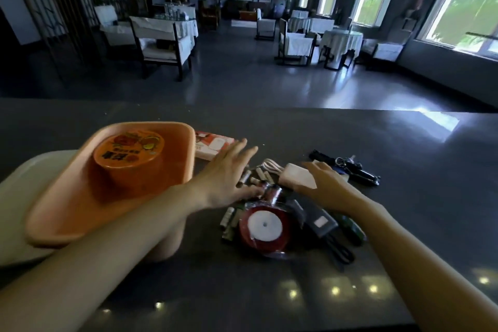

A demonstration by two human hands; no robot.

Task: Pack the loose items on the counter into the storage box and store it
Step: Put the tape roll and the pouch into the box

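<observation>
An orange storage box (62, 213) sits at the left of the dark counter (404, 197), with a round orange tin (128, 153) inside it. A pile of loose items lies to its right: several batteries (254, 176), a red ribbon spool (264, 226), a white cloth (297, 176), a dark pouch (319, 219), a green-handled tool (353, 229) and keys (347, 163). My left hand (229, 172) lies flat and open over the batteries. My right hand (324, 183) hovers open over the white cloth. Neither hand holds anything.
A white lid or tray (18, 197) lies under the orange box at the far left. A red and white flat packet (213, 144) lies behind the box. A black flashlight-like object (319, 155) is near the keys. Beyond the counter are dining tables and chairs.
</observation>
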